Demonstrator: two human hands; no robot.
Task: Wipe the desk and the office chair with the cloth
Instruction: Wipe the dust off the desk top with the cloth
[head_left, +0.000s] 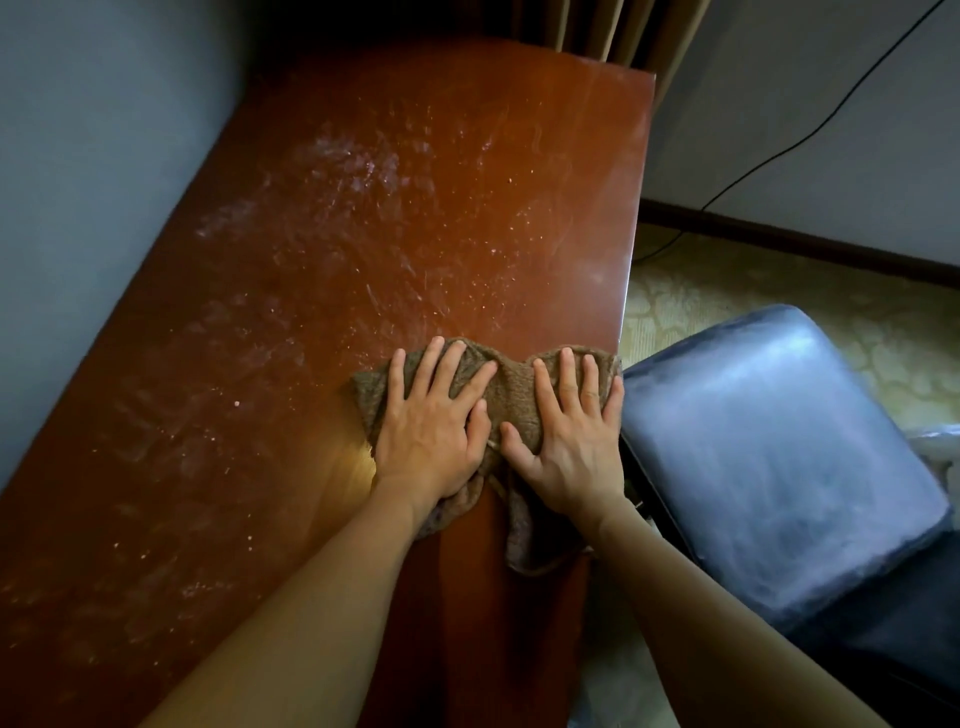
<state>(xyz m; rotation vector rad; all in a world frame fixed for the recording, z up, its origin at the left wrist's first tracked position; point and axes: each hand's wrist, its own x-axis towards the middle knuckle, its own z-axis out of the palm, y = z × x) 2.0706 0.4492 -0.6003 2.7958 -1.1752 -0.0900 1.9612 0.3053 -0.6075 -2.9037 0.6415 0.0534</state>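
Your left hand (427, 415) and right hand (571, 436) press flat, fingers spread and gripping nothing, on the brown cloth (498, 395) near the dusty surface's (363, 218) right edge, beside the chair (769, 447).

The room is dim, with heavy vignetting darkening all four corners. Soft light from the upper right puts a pale sheen on the surface (415, 218) (dust streaks show clearly in it) and a whitish glare on the chair seat (769, 447). Wide-angle distortion bows the edges; focus is slightly soft throughout.
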